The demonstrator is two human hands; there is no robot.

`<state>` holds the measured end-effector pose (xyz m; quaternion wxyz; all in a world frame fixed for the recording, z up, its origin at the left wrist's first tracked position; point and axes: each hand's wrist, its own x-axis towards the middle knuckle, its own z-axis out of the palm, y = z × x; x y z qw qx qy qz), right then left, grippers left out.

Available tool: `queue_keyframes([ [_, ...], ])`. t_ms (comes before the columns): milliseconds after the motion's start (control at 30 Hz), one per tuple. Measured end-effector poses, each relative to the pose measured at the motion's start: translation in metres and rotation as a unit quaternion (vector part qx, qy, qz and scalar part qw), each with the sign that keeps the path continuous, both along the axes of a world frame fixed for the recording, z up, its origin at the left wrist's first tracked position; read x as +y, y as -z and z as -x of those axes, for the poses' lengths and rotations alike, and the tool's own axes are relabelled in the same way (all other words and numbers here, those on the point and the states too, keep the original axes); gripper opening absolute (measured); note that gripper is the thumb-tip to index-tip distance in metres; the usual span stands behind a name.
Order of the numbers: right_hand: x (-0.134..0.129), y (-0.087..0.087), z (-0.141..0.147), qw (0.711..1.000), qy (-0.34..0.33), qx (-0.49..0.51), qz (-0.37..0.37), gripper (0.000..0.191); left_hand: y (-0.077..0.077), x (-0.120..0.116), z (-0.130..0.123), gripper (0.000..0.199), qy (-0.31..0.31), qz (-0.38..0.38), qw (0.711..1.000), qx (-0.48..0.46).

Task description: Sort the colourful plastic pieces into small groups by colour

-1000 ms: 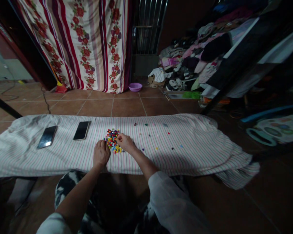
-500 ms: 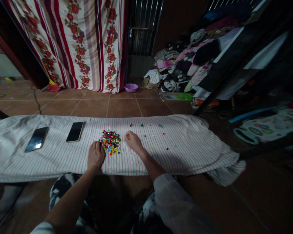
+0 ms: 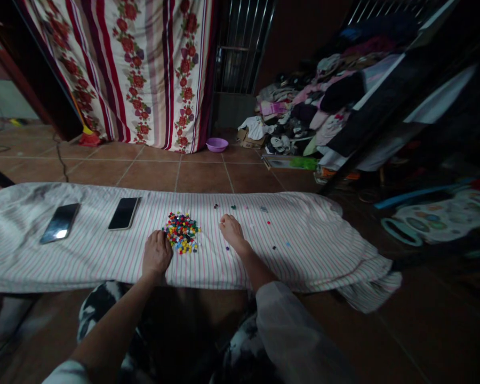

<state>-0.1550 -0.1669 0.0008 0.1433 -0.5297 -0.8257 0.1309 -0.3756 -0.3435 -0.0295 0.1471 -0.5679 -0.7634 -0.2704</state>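
Two bare hands lie on a pink-and-green striped sheet [image 3: 84, 261] spread along a low surface; what carries it is hidden. The left hand [image 3: 157, 255] sits back up, its fingers curled down against the near-left edge of a heap of small multicoloured beads [image 3: 182, 232], so the heap lies just right of those fingers. The hand hides the fingertips, so I cannot tell whether they grip a bead or only touch the heap. The right hand [image 3: 232, 232] sits apart from the heap, its fingers bunched and pointing away from the person, tips down on the sheet. They look loosely gathered, but whether a bead sits between them cannot be told.

Loose beads [image 3: 233, 207] lie scattered ahead of the right fingers and off to their right. A black smartphone [image 3: 124, 213] and a second smartphone [image 3: 60, 223] lie well left of the left fingers.

Beads this small would likely handle best between the very tips of the fingers, taken from the heap's edge so that its middle stays undisturbed. Keeping the wrists low would also help, since a dragged hand could easily spread the heap across the sheet.
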Motion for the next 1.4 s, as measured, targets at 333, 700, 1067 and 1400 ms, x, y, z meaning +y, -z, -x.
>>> queue_keyframes([
  [333,0.001,0.009,0.004,0.999,0.018,0.050,-0.008,0.018,-0.002,0.000,-0.002,0.018,-0.015,0.003,1.000,-0.014],
  [700,0.005,0.006,-0.002,0.998,-0.003,0.046,0.044,0.018,-0.001,0.000,0.000,0.018,0.000,-0.001,1.000,-0.011],
  [1067,0.001,0.003,0.001,0.999,0.008,0.023,0.035,0.022,-0.002,0.001,-0.001,0.017,-0.004,-0.001,1.000,-0.008],
  [1400,0.005,0.012,-0.007,0.997,0.005,0.058,0.047,0.026,-0.001,0.001,0.000,0.018,-0.001,0.009,1.000,-0.013],
])
